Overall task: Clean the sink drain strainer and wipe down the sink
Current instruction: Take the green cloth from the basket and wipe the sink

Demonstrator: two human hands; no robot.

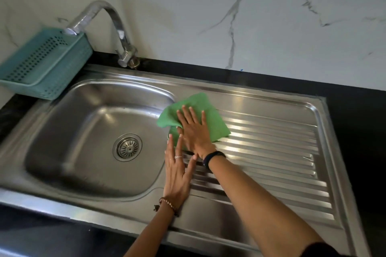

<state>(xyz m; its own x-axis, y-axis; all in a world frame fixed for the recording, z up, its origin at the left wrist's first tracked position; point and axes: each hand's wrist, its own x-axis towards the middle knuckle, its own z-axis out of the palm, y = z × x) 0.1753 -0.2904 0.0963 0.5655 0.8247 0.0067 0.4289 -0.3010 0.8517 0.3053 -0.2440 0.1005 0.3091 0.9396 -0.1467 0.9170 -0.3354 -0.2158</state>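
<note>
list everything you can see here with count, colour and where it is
sink: 1, steel, set in the counter, basin at left
drainboard: 1, steel, ribbed, right of the basin
strainer: 1, steel, in the basin's drain
tap: 1, chrome, behind the basin
basket: 1, teal, far left by the tap
cloth: 1, green, at the basin's right edge
counter: 1, black, around the sink
wall: 1, white marble, behind
left hand: flat beside the basin
right hand: flat, pressing the cloth

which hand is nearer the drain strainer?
Left. The left hand lies flat on the rim just right of the basin holding the strainer; the right hand presses the cloth farther right.
</note>
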